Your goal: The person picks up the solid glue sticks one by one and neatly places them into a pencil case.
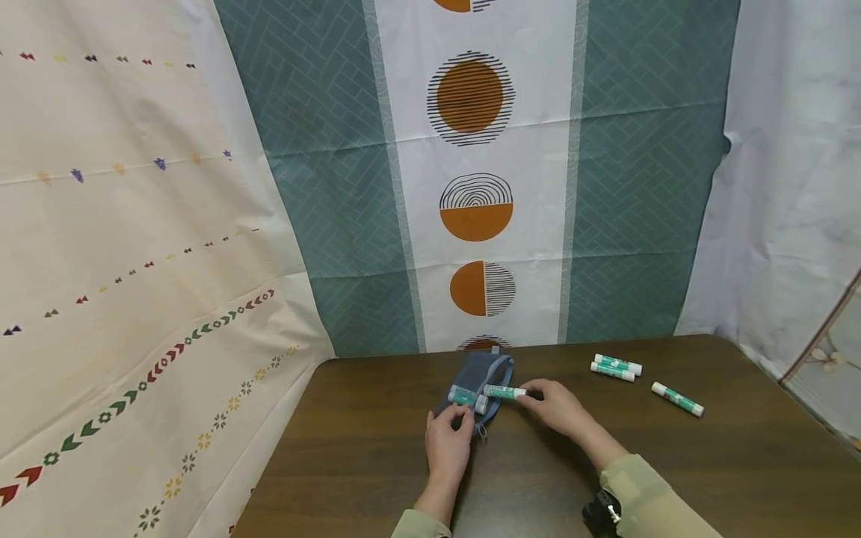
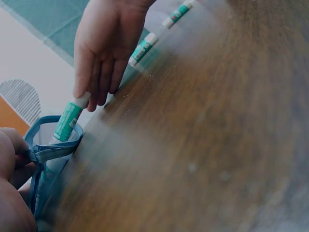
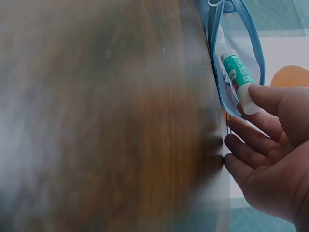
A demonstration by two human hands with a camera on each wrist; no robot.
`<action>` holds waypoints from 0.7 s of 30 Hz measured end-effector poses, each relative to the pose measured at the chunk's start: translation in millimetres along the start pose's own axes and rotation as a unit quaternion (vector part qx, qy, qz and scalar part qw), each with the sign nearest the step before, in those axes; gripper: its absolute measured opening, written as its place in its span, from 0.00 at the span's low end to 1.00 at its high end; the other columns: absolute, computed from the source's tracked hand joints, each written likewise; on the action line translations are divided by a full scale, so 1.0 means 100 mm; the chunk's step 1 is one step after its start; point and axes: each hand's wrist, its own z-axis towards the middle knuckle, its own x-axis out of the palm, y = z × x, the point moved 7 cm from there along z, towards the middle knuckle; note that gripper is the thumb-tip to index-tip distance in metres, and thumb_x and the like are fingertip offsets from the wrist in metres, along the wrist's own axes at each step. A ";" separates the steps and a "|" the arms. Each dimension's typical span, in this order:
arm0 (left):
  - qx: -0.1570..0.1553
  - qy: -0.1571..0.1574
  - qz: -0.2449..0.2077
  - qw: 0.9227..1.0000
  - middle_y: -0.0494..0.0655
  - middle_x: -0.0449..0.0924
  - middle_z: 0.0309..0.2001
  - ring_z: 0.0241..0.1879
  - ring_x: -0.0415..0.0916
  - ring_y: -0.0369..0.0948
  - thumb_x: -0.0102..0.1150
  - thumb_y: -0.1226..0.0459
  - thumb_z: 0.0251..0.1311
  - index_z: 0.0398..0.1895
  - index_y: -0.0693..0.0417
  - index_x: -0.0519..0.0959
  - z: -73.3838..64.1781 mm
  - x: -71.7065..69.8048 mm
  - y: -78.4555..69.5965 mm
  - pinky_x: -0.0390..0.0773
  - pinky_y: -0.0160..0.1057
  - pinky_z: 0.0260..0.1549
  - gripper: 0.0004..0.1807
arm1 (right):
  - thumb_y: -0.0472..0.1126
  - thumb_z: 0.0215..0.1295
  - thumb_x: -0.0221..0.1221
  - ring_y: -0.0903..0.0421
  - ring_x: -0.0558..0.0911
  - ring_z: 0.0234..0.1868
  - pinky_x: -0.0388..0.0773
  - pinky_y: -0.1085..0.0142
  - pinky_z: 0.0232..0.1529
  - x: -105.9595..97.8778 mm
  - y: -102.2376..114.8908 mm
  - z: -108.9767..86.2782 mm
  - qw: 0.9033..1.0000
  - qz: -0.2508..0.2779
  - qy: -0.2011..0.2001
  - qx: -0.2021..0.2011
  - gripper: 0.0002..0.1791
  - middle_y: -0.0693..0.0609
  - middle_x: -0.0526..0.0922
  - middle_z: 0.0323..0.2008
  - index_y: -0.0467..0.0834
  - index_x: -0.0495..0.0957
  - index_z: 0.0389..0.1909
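A small blue zippered pouch (image 1: 476,368) with see-through sides lies near the table's far edge. My left hand (image 1: 448,442) pinches the zipper edge of its mouth, which gapes in the left wrist view. Between thumb and forefinger, my right hand (image 1: 555,411) holds one end of a glue stick (image 1: 503,392) with a green label and white ends. The other end points into the pouch opening, inside the blue zipper rim (image 3: 258,43) in the right wrist view. Another glue stick (image 1: 463,396) shows through the pouch wall, just beyond the left fingertips.
Two glue sticks (image 1: 613,371) lie side by side on the brown wooden table (image 1: 538,486) at the far right. A single glue stick (image 1: 677,399) lies slantwise closer to the right edge. Patterned cloth (image 1: 484,157) hangs behind the table, with a pale curtain (image 1: 134,261) at left.
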 end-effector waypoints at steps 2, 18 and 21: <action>0.002 -0.001 0.001 1.000 0.39 0.94 0.44 0.58 0.89 0.51 0.74 0.66 0.67 0.34 0.49 0.93 0.00 0.00 -0.01 0.58 0.67 0.81 0.04 | 0.48 0.79 0.67 0.39 0.84 0.61 0.81 0.38 0.62 0.02 0.01 0.01 1.000 -0.001 -0.001 0.000 0.17 0.41 0.88 0.58 0.39 0.88 0.55; -0.005 0.004 0.003 1.000 0.40 0.94 0.44 0.59 0.89 0.51 0.74 0.64 0.68 0.37 0.53 0.94 0.00 0.01 0.01 0.58 0.65 0.82 0.03 | 0.48 0.77 0.69 0.36 0.83 0.63 0.81 0.37 0.64 0.09 0.09 0.08 1.000 -0.026 -0.003 -0.007 0.15 0.40 0.87 0.59 0.41 0.90 0.53; -0.002 0.004 0.000 1.000 0.40 0.94 0.44 0.59 0.89 0.51 0.73 0.65 0.68 0.36 0.53 0.93 0.00 0.00 0.00 0.58 0.65 0.82 0.03 | 0.47 0.77 0.70 0.37 0.84 0.63 0.81 0.37 0.64 0.11 0.10 0.08 0.999 -0.033 -0.006 -0.010 0.14 0.41 0.87 0.58 0.41 0.90 0.52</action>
